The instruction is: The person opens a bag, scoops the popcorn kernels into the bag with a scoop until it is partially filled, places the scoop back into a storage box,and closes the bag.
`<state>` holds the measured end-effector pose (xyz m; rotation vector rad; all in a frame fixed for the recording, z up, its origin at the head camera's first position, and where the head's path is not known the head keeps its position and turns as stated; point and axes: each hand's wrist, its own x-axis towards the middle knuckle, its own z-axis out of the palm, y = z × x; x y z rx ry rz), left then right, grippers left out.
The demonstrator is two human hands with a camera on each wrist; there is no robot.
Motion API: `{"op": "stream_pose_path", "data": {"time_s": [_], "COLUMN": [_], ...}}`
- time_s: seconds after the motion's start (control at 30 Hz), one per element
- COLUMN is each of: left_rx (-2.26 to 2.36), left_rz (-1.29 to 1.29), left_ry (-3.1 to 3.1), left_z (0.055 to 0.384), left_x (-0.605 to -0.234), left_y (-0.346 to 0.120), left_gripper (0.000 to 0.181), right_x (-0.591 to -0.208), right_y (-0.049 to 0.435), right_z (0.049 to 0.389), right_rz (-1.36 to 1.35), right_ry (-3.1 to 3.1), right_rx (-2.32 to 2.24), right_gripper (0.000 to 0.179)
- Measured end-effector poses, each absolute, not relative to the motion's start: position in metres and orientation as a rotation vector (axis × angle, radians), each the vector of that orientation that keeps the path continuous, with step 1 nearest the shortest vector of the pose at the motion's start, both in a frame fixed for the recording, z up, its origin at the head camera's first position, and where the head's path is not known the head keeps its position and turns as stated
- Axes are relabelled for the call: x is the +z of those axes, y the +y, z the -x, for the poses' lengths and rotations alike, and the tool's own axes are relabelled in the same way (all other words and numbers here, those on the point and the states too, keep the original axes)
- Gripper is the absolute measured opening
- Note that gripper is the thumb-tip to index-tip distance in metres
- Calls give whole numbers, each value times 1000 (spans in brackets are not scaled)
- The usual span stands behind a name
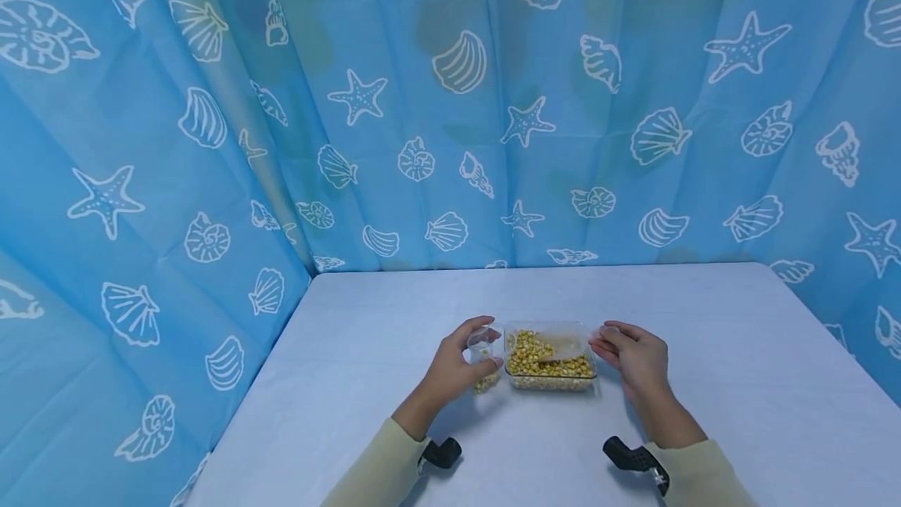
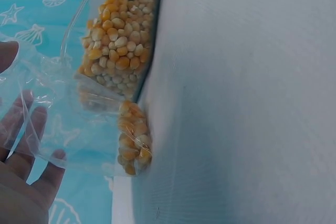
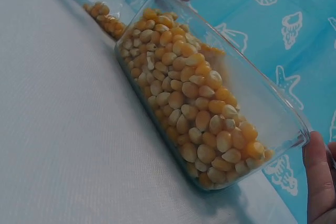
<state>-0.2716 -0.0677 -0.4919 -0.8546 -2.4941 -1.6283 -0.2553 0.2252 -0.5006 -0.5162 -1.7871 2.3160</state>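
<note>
My left hand [image 1: 461, 362] curls round the mouth of a clear plastic bag [image 2: 58, 124], thumb on one side and fingers spread on the other. A small heap of corn kernels [image 2: 135, 139] fills the bag's bottom. Beside the bag stands a rectangular glass container [image 1: 552, 383], holding many yellow corn kernels [image 3: 184, 98]. Over the kernels in the container lies a pale translucent scoop [image 1: 563, 346]. My right hand [image 1: 637, 354] is at the container's right corner, thumb and index finger together as if pinching the scoop's end; the glass rim partly hides the grip.
A white-covered table [image 1: 394, 311] lies under everything. Behind it and on the left hangs a blue curtain [image 1: 422, 100] with white shell and starfish prints. Black wrist mounts [image 1: 443, 454] sit at both sleeve cuffs.
</note>
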Motion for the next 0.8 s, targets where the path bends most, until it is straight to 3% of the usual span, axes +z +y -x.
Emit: {"op": "stream_pose_path", "data": {"time_s": [0.47, 0.8], "left_rx": [-1642, -1633], "left_rz": [786, 742], "left_ry": [-2525, -2551], "left_z": [271, 272], "left_x": [-491, -492], "left_y": [-66, -65], "left_gripper": [66, 72], "right_x": [-504, -490], "right_y": [228, 229], "right_z": [256, 257], "right_rz": [605, 632], "right_ry": [-1582, -1466], "right_rx": [2468, 2469], "right_gripper": [47, 35]}}
